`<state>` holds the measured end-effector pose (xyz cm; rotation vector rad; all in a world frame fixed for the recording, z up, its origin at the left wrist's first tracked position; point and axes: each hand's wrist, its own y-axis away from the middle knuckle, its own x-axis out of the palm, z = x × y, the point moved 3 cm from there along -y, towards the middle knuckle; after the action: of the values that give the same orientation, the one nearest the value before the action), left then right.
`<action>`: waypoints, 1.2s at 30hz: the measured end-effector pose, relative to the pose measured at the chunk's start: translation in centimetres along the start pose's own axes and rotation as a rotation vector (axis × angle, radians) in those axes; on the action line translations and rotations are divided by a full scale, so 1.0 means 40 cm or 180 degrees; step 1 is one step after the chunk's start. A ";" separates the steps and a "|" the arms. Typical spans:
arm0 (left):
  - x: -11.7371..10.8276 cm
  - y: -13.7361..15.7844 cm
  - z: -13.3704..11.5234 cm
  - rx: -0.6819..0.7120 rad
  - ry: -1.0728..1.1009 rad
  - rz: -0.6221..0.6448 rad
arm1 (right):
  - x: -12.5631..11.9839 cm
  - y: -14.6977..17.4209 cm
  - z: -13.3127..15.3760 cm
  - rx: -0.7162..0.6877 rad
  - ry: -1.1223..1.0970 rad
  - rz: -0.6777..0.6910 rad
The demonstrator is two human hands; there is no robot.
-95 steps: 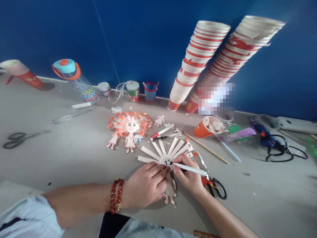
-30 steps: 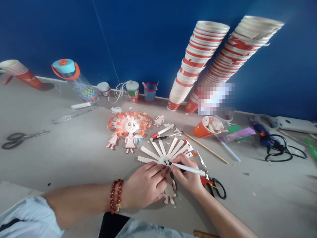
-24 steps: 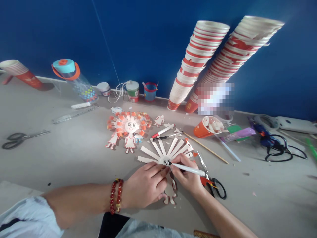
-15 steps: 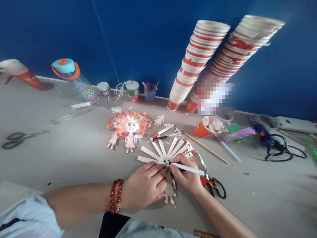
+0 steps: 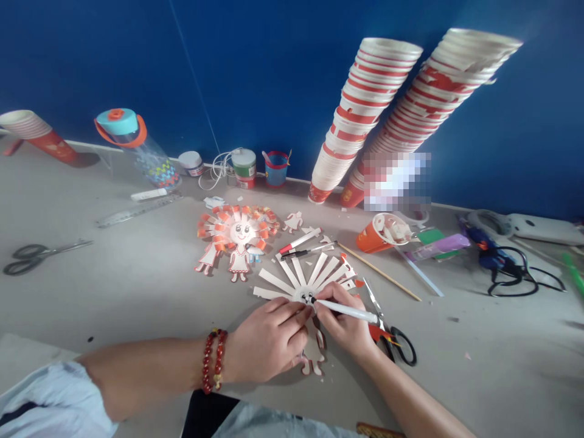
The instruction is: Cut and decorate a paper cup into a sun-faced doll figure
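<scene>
White paper-cup doll (image 5: 306, 292), strips fanned out, pinned flat by left hand (image 5: 269, 340); right hand (image 5: 347, 325) pinches white pen (image 5: 347, 311) on its face.

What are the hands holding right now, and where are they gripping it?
The right hand grips a white pen near its tip. The left hand presses the paper doll flat.

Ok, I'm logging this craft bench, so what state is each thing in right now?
left hand: flat, pressing the paper doll down
right hand: gripping a white pen, tip on the doll's face
finished doll: lying flat
orange cup: tipped on its side
black-handled scissors: lying by the right hand
grey scissors: lying closed
cup stacks: leaning
</scene>
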<state>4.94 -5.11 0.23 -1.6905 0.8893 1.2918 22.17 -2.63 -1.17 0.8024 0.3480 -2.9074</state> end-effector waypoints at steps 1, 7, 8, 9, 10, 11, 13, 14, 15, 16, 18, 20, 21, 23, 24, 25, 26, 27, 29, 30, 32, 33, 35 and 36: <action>0.000 0.000 0.000 -0.0003 0.0000 0.0004 | 0.001 0.001 -0.001 0.0011 -0.0006 0.0019; -0.002 -0.002 -0.001 -0.0010 0.0000 0.0001 | 0.001 0.004 -0.006 0.0052 0.0052 0.0087; -0.002 -0.002 -0.001 -0.0006 0.0005 0.0013 | 0.000 0.004 -0.007 0.0052 0.0066 0.0085; -0.001 -0.002 -0.001 -0.0005 0.0010 0.0019 | 0.001 0.003 -0.007 0.0052 0.0073 0.0085; -0.001 -0.001 -0.001 -0.0008 0.0013 0.0019 | 0.001 0.003 -0.007 0.0049 0.0071 0.0083; -0.001 -0.001 0.000 -0.0013 0.0012 0.0009 | 0.001 0.003 -0.008 0.0051 0.0067 0.0078; 0.000 0.000 0.000 -0.0015 0.0004 -0.0013 | 0.001 0.002 -0.008 0.0051 0.0062 0.0049; 0.001 0.000 -0.001 -0.0010 -0.0001 -0.0023 | 0.001 0.002 -0.008 0.0046 0.0061 0.0028; 0.001 0.000 -0.001 -0.0008 -0.0002 -0.0034 | 0.000 0.003 -0.007 0.0043 0.0060 0.0010; 0.001 0.000 -0.001 -0.0001 0.0000 -0.0037 | 0.000 0.003 -0.007 0.0041 0.0057 -0.0005; 0.001 0.000 0.000 0.0002 0.0004 -0.0045 | 0.000 0.003 -0.007 0.0039 0.0041 0.0006; 0.000 0.000 0.001 -0.0005 0.0003 -0.0047 | 0.001 0.004 -0.008 0.0042 0.0036 0.0036; 0.000 0.000 0.001 -0.0009 0.0000 -0.0038 | 0.002 0.004 -0.009 0.0043 0.0037 0.0048; 0.001 -0.001 0.002 -0.0017 0.0001 -0.0020 | 0.003 0.004 -0.010 0.0051 0.0038 0.0049; 0.001 -0.001 0.002 -0.0012 0.0003 -0.0013 | 0.003 0.004 -0.010 0.0061 0.0046 0.0040; 0.001 -0.001 0.002 -0.0009 0.0004 -0.0006 | 0.003 0.003 -0.010 0.0070 0.0057 0.0026; 0.001 -0.001 0.002 -0.0009 0.0005 -0.0005 | 0.003 0.003 -0.009 0.0074 0.0067 0.0008; 0.001 0.000 0.002 -0.0008 0.0007 -0.0008 | 0.002 0.003 -0.008 0.0071 0.0076 -0.0012; 0.001 0.000 0.001 -0.0001 0.0013 -0.0001 | 0.000 0.002 -0.006 0.0059 0.0084 -0.0048; 0.000 0.000 0.001 0.0001 0.0012 0.0006 | -0.001 0.002 -0.004 0.0053 0.0083 -0.0064; -0.001 0.000 0.000 0.0002 0.0003 0.0011 | -0.003 0.001 -0.002 0.0048 0.0094 -0.0096; -0.001 0.001 0.000 0.0000 -0.0003 0.0012 | -0.003 0.000 -0.001 0.0042 0.0097 -0.0108; -0.001 0.001 -0.001 -0.0007 -0.0008 -0.0001 | -0.004 0.000 0.000 0.0020 0.0093 -0.0108; -0.001 0.001 -0.001 -0.0008 -0.0007 -0.0006 | -0.003 0.000 0.000 0.0010 0.0085 -0.0092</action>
<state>4.91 -5.16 0.26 -1.6913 0.8848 1.2938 22.28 -2.62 -1.11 0.8445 0.3607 -2.9272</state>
